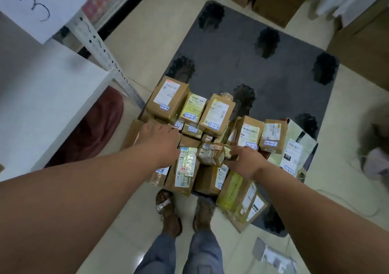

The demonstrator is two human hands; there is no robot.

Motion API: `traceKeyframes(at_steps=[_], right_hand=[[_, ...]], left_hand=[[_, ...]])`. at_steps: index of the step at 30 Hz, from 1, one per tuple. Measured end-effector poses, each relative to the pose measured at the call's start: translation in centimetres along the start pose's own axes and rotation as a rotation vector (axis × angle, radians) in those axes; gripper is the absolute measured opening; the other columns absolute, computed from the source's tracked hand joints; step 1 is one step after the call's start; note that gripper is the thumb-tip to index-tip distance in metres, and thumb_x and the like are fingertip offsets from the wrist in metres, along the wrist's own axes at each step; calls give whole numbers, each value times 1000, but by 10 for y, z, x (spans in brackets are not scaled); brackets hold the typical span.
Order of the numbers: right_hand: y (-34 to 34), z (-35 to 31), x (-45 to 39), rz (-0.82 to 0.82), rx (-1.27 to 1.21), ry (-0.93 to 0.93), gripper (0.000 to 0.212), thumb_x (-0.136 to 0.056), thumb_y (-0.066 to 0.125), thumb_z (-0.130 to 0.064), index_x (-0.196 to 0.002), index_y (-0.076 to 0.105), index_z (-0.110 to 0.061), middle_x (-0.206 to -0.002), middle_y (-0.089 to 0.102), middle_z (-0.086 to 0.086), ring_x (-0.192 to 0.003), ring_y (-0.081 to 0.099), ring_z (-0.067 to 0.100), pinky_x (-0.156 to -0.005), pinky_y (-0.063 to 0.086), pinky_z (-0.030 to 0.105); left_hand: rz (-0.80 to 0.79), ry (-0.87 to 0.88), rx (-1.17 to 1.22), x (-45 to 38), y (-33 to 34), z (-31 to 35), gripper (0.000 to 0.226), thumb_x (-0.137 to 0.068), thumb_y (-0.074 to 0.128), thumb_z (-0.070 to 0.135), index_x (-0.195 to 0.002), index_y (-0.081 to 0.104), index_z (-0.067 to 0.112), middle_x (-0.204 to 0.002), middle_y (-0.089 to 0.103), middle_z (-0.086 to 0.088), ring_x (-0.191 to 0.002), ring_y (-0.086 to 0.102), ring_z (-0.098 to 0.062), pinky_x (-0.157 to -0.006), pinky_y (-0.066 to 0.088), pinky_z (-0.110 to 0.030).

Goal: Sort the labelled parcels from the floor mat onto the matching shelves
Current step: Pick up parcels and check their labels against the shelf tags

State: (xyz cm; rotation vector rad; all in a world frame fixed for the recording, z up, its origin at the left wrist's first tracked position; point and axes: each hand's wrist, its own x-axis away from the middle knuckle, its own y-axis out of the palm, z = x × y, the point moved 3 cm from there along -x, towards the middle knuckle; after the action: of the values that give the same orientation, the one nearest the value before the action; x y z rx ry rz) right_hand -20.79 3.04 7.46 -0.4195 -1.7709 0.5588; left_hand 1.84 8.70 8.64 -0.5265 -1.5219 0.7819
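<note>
Over parcel pile | left hand fingers spread, empty | right hand fingers touching small parcel

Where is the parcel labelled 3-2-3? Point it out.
In the head view, the parcel labelled 3-2-3 sits at the pile's far edge on the grey mat, right of the yellow 3-3-4 parcel.

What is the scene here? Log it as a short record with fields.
place: grey floor mat beside a white shelf
parcels: pile of cardboard parcels at the mat's near edge
readable labels: 3-2-3 parcel, 3-3-4 parcel
left hand: fingers spread over the pile, holding nothing
right hand: reaching into the pile; grip unclear
</note>
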Motion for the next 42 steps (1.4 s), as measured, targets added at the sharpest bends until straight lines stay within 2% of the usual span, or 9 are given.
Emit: traceKeyframes(at_steps=[6,13,18,20,23,26,29,34,42], right_hand=[[7,17,-60,-19,-107,40,43,-97,53,-29,-137,50,-13,-138,49,16,-106,60,30,-81,50,32],[24,75,-103,-14,-209,135,43,-96,54,-27,-136,52,-14,-133,53,14,-106,59,31,-76,47,31],[19,142,-110,236,-306,256,17,-89,53,-15,-103,62,-10,-108,62,17,-90,58,34,-73,49,34],[13,166,-108,380,-350,311,27,-88,51,-13,-112,63,-10,-115,58,17,-102,56,37,-83,51,42],[5,199,-103,516,-402,413,38,-91,52,-19,-128,54,-11,-128,47,17,-119,46,39,-96,43,47],[7,224,-107,483,-528,516,56,-91,60,-31,-141,43,-13,-141,39,14,-129,42,37,-100,40,48],[14,234,-117,364,-711,511,72,-90,62,-41,-149,33,-12,-146,38,14,-130,45,37,-103,43,48],[23,234,-132,282,-942,406,52,-95,61,-32,-139,43,-12,-117,54,3,-100,53,23,-84,43,35],[23,237,-133,298,-1270,419,49,-93,66,-17,-138,47,-14,-122,62,2,-106,60,22,-84,44,35]], left_hand=[[-106,-5,36,-54,27,24,61,-99,43,46,-152,25,24,-158,27,-2,-145,23,-25,-115,18,-48],[-180,11,75,-107,50,73,61,-99,44,48,-152,27,23,-159,26,-2,-147,20,-27,-118,14,-51],[-195,53,73,-135,57,121,61,-97,46,47,-152,28,24,-156,31,-1,-143,28,-26,-116,18,-48],[-202,78,85,-143,57,139,59,-98,46,45,-151,29,24,-156,31,-1,-143,28,-25,-115,17,-48],[-213,109,97,-155,56,169,57,-98,47,44,-148,32,24,-153,34,-2,-141,30,-27,-114,19,-48],[-205,108,151,-168,53,196,53,-96,50,43,-145,36,26,-148,40,-2,-138,34,-27,-113,21,-50],[-184,117,180,-181,51,215,56,-96,50,42,-148,33,29,-148,39,-1,-137,36,-26,-110,24,-48],[-203,148,95,-194,58,237,72,-99,48,44,-157,9,28,-162,18,2,-146,24,-27,-115,19,-49],[-188,139,121,-189,54,235,67,-100,48,42,-157,16,28,-161,21,3,-145,26,-23,-115,18,-50]])
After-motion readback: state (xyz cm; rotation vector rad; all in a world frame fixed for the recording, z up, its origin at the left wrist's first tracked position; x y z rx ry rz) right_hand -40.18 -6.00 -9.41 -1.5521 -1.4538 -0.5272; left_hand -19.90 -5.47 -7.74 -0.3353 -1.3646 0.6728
